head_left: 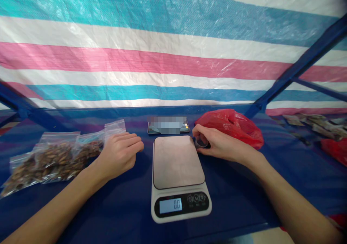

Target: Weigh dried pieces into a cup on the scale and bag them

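Note:
A white kitchen scale (179, 161) with a steel plate lies in the middle of the blue surface, its display reading 0.0. To its left, my left hand (121, 152) rests with fingers curled in; I see nothing in it, though the palm is hidden. Zip bags of brown, dried-looking pieces (56, 161) lie beside and partly behind that hand. My right hand (208, 141) is at the scale's upper right corner, thumb and fingers curved around a small clear round cup (201, 142). Just behind this hand sits a red plastic bag (230, 125), its contents hidden.
A phone (168, 125) lies behind the scale, its screen blurred out. Blue metal bars (295, 70) slant up at both sides, with a striped plastic sheet (151, 60) behind. At far right are packets (320, 125) and another red bag (334, 150).

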`<state>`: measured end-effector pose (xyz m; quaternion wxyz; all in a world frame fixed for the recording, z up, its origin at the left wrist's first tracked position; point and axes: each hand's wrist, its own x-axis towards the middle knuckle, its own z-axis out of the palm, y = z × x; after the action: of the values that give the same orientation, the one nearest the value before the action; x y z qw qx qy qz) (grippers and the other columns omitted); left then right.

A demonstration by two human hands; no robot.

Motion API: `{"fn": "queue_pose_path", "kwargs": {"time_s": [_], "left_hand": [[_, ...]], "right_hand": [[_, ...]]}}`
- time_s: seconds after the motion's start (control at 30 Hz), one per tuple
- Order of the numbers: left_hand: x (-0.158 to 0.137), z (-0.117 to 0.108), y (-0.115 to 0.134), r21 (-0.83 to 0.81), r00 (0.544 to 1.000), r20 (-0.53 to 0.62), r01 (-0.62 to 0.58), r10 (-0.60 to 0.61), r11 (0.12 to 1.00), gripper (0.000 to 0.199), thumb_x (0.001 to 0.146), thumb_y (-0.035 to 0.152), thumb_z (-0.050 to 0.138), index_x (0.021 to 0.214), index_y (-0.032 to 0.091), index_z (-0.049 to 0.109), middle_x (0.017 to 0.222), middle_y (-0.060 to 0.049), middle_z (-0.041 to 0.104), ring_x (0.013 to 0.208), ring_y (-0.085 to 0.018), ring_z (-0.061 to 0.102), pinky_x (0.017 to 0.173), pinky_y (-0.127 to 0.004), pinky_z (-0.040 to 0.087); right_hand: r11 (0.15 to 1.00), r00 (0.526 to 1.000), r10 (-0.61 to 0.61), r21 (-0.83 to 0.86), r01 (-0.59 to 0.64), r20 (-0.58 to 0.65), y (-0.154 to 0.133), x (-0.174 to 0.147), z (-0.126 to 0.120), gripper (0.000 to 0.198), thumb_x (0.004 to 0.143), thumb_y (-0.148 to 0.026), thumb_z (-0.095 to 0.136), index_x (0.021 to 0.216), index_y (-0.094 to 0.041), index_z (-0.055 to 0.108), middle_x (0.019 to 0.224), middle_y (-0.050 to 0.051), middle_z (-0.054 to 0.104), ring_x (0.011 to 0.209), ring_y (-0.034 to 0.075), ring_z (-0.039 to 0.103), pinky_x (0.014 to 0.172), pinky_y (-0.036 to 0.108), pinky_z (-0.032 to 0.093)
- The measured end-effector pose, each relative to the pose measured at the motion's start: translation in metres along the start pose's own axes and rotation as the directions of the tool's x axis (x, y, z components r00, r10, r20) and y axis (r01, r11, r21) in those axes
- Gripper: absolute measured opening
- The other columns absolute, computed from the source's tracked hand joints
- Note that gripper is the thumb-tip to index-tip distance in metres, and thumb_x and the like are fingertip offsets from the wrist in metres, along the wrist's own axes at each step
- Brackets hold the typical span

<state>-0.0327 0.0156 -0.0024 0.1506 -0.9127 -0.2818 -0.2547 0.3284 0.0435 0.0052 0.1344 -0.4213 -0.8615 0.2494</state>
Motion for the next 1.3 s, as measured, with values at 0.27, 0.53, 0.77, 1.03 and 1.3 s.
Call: {"fn": "queue_pose_path", "kwargs": {"time_s": [0.27, 0.53, 0.77, 1.03, 1.3], "left_hand": [[-0.003, 0.003, -0.006, -0.014, 1.000, 0.000, 0.009, -0.009, 1.000, 0.033, 0.082, -0.004, 0.043, 0.075, 0.020, 0.064, 0.066, -0.001, 0.067, 0.059, -0.017, 0.059, 0.059, -0.030, 0.042], [0.000, 0.005, -0.003, -0.049, 0.999, -0.023, 0.021, -0.022, 0.999, 0.034, 0.084, -0.005, 0.043, 0.074, 0.018, 0.066, 0.065, -0.002, 0.066, 0.057, -0.016, 0.059, 0.057, -0.030, 0.043], [0.006, 0.009, 0.009, -0.140, 0.995, -0.101, -0.002, -0.012, 0.990, 0.032, 0.089, -0.003, 0.045, 0.080, 0.016, 0.068, 0.070, -0.002, 0.068, 0.061, -0.015, 0.061, 0.060, -0.028, 0.044], [0.001, 0.007, 0.000, -0.237, 0.987, -0.063, 0.131, -0.150, 0.963, 0.033, 0.090, -0.003, 0.045, 0.076, 0.016, 0.068, 0.064, 0.001, 0.064, 0.053, -0.010, 0.055, 0.057, -0.024, 0.041], [0.002, 0.012, 0.002, -0.283, 0.983, -0.015, 0.174, -0.185, 0.943, 0.033, 0.088, -0.001, 0.045, 0.075, 0.017, 0.070, 0.065, 0.001, 0.067, 0.053, -0.010, 0.058, 0.056, -0.022, 0.042]], "right_hand": [[0.990, 1.000, 0.013, 0.140, -0.013, 0.005, 0.004, -0.003, -0.018, 0.048, 0.075, -0.033, 0.093, 0.113, -0.022, 0.066, 0.091, -0.001, 0.069, 0.076, 0.017, 0.063, 0.065, 0.027, 0.051], [0.976, 0.878, 0.080, 0.217, 0.028, -0.471, 0.010, -0.031, -0.065, 0.026, 0.088, -0.046, 0.083, 0.093, -0.022, 0.078, 0.086, 0.003, 0.076, 0.072, 0.016, 0.066, 0.064, 0.026, 0.052], [0.960, 0.987, -0.102, 0.248, 0.129, -0.121, -0.019, -0.016, -0.038, 0.026, 0.095, -0.042, 0.076, 0.088, -0.017, 0.079, 0.085, 0.004, 0.079, 0.076, 0.017, 0.072, 0.070, 0.026, 0.054], [0.968, 0.860, -0.245, -0.169, 0.188, -0.447, -0.053, -0.087, 0.047, 0.024, 0.110, -0.024, 0.055, 0.101, -0.017, 0.076, 0.086, 0.003, 0.079, 0.071, 0.013, 0.072, 0.067, 0.025, 0.048], [0.845, 0.935, -0.284, -0.516, 0.139, -0.213, -0.058, -0.140, 0.085, 0.040, 0.114, -0.034, 0.043, 0.145, -0.017, 0.061, 0.078, 0.000, 0.067, 0.069, 0.016, 0.066, 0.062, 0.031, 0.042]]}}
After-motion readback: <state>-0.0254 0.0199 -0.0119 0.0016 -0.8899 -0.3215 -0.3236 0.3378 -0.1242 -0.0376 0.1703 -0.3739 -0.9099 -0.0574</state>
